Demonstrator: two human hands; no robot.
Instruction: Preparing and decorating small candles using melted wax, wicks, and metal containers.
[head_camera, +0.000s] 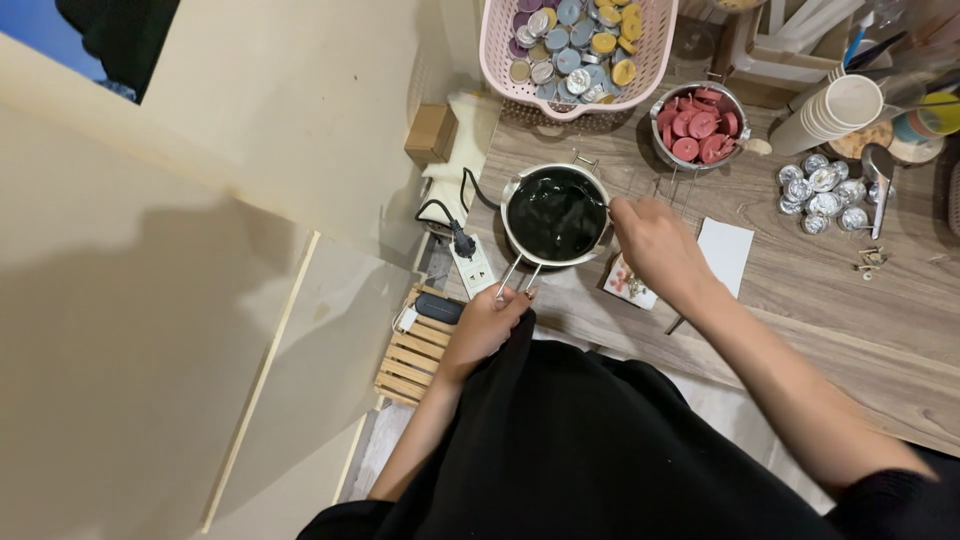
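1. Now our left hand pinches the thin wire handle of the round steel pot of glossy dark liquid on the wooden table
2. Our right hand curls at its rim; we cannot tell its grip

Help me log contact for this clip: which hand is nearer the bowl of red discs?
Right. The right hand is at the pot's right rim, just below-left of the red-disc bowl. The left hand holds the pot's handle, farther down and left.
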